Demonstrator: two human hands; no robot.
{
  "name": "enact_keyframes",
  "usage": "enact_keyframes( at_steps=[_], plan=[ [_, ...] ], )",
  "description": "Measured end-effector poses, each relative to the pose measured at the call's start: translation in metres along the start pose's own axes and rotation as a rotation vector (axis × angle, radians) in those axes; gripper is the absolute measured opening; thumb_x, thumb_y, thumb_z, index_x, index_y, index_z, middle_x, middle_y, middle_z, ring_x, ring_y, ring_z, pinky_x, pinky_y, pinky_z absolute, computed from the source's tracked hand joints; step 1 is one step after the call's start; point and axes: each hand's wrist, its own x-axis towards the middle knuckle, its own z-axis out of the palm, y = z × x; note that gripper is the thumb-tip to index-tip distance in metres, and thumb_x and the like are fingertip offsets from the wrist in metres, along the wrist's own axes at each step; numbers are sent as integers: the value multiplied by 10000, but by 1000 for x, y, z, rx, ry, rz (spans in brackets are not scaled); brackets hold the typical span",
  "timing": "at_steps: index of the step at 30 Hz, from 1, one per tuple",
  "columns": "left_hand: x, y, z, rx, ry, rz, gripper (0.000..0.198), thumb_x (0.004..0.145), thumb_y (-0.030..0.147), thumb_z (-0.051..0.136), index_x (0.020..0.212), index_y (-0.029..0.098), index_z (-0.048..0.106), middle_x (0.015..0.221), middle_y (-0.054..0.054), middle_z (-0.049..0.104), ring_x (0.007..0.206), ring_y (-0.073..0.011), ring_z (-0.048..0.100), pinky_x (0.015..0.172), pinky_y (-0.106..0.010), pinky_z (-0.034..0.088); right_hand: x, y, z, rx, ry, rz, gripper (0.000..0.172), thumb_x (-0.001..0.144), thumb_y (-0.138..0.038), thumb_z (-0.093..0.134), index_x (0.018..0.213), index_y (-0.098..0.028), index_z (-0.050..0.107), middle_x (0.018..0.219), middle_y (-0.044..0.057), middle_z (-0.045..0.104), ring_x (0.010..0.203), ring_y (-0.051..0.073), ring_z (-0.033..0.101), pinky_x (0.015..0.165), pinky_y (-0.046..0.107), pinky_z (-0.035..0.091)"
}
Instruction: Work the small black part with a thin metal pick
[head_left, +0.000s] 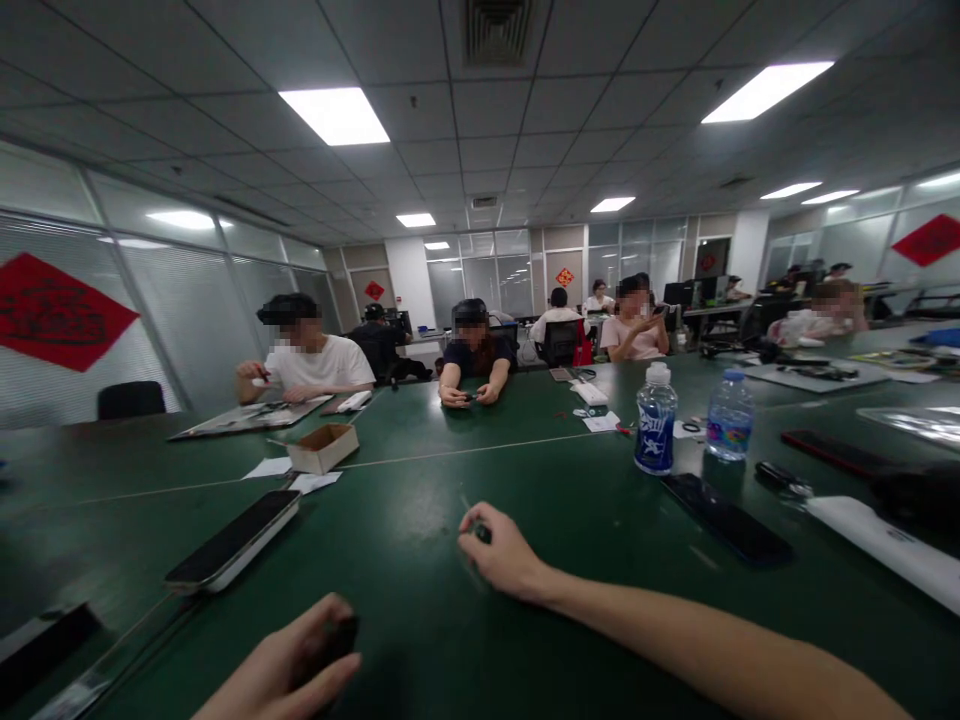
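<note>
My left hand (300, 660) is at the bottom, left of centre, its fingers closed round a small black object (339, 640) that is partly hidden and blurred. Further forward, near the middle of the green table (420, 530), my right hand (499, 550) pinches a small dark object (482, 532) with a thin, pale, blurred streak beside it. The two hands are apart.
At left lie a phone on a white box (236, 540) and an open cardboard box (324, 448). At right are a blue-labelled bottle (655, 425), a water bottle (729, 420), a black phone (726, 518) and a white strip (885, 545). People sit across the table.
</note>
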Motion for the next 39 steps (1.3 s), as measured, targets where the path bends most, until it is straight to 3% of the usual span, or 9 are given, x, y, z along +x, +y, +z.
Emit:
enact_keyframes(
  at_steps=[3, 6, 12, 15, 20, 23, 27, 31, 39],
  plan=[
    [56, 20, 38, -164, -135, 140, 402, 788, 501, 579, 1041, 203, 487, 835, -14, 579, 722, -171, 546, 611, -262, 442, -8, 13, -60, -154, 161, -64, 259, 873, -202, 464, 1130, -188, 497, 823, 17, 567, 685, 140, 537, 610, 246, 433],
    [115, 36, 78, -404, -138, 239, 390, 743, 433, 654, 980, 185, 467, 877, -36, 597, 731, -165, 573, 647, -282, 467, -12, 23, -93, -370, 288, -184, 376, 879, -163, 436, 1250, -217, 448, 1005, 56, 528, 901, 181, 534, 820, 323, 439],
    [183, 31, 117, -504, -82, 275, 370, 673, 334, 736, 938, 156, 549, 873, -45, 614, 779, -179, 595, 744, -327, 472, -19, 46, -99, -610, 38, -164, 477, 950, -228, 378, 1406, -306, 265, 1045, 56, 486, 720, 146, 543, 620, 261, 478],
    [192, 22, 114, -534, -90, 301, 336, 676, 296, 741, 932, 151, 577, 947, -59, 618, 909, -201, 587, 834, -340, 453, -18, 48, -94, -679, 4, -146, 461, 966, -254, 368, 1407, -321, 251, 996, 37, 504, 645, 122, 528, 546, 229, 451],
    [194, 16, 105, -688, -304, 240, 384, 701, 243, 729, 1036, 158, 562, 1050, -94, 608, 986, -222, 594, 923, -396, 436, -15, 48, -92, -669, -16, -159, 348, 930, -235, 453, 1274, -259, 407, 983, 27, 543, 712, 139, 551, 628, 261, 471],
    [195, 15, 107, -794, -328, 219, 401, 706, 222, 732, 1044, 164, 523, 1080, -109, 610, 993, -225, 608, 954, -411, 423, -16, 50, -93, -606, -44, -132, 231, 916, -217, 473, 1147, -220, 465, 933, 17, 560, 689, 132, 553, 607, 249, 467],
    [197, 12, 109, -900, -328, 191, 327, 764, 255, 684, 1011, 164, 489, 1068, -126, 629, 1002, -237, 617, 952, -417, 430, -17, 54, -94, -562, -27, -94, 144, 913, -226, 487, 1055, -202, 484, 888, 13, 562, 691, 135, 560, 602, 248, 470],
    [197, 12, 108, -879, -305, 179, 274, 786, 272, 663, 996, 152, 536, 1143, -129, 596, 988, -227, 626, 944, -380, 452, -15, 54, -94, -559, -20, -113, 172, 912, -252, 511, 1081, -220, 503, 971, 22, 563, 789, 151, 572, 683, 272, 484],
    [202, 10, 109, -874, -207, 124, 338, 808, 356, 638, 1077, 183, 529, 999, -77, 610, 886, -197, 659, 898, -350, 492, -14, 51, -93, -603, -79, -143, 228, 933, -293, 485, 1152, -236, 516, 993, 25, 558, 758, 137, 567, 664, 261, 484]
  ],
)
